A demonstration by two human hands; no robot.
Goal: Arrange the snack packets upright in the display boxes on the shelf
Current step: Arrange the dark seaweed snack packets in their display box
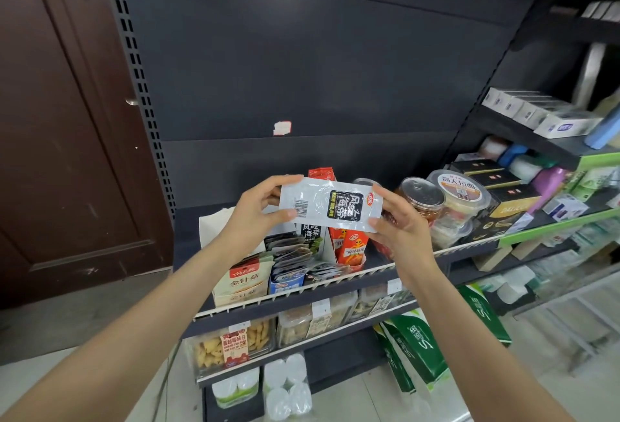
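While both hands hold it level above the shelf (pixel 295 290), one silver snack packet (pixel 330 208) is mid-transfer.

Head view: the left hand (pixel 255 216) pinches the barcode end and the right hand (pixel 397 225) the other, so its long axis runs left-right and its print lies sideways. I judge the next move calls for turning it on end and sliding it into the dark display box (pixel 298 253) below, among packets already there.
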